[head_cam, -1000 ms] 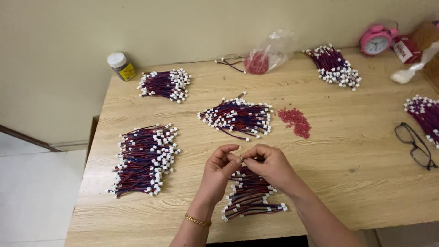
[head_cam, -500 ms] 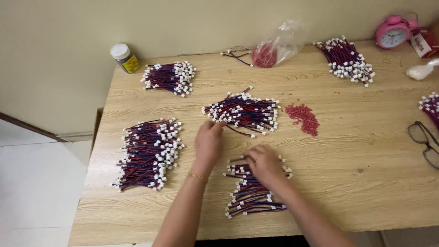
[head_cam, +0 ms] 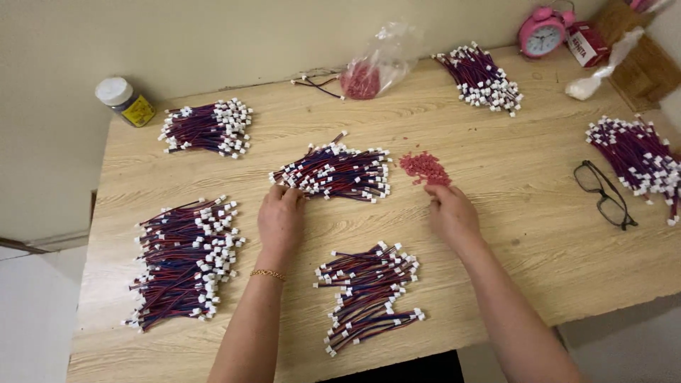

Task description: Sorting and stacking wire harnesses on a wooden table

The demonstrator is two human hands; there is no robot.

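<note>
The wooden table (head_cam: 496, 234) is taken as the landmark. On its middle lies the central bundle of red-and-blue wire leads with white plugs (head_cam: 333, 172). Its left end is touched by the fingertips of the left hand (head_cam: 281, 216), which lies palm down, loosely spread, with nothing closed in it. Just right of that bundle sits a small heap of red connector pieces (head_cam: 424, 169). Its near edge is met by the right hand (head_cam: 451, 213), fingers extended and apparently empty, though the fingertips cannot be fully judged. A finished-looking bundle (head_cam: 369, 291) lies at the table's near edge, between the forearms.

A pick-up step is judged to be in hand: one lead and one red piece are called for next.

Half a second earlier the right hand rested on the near bundle; it has since been moved to the heap.
</note>
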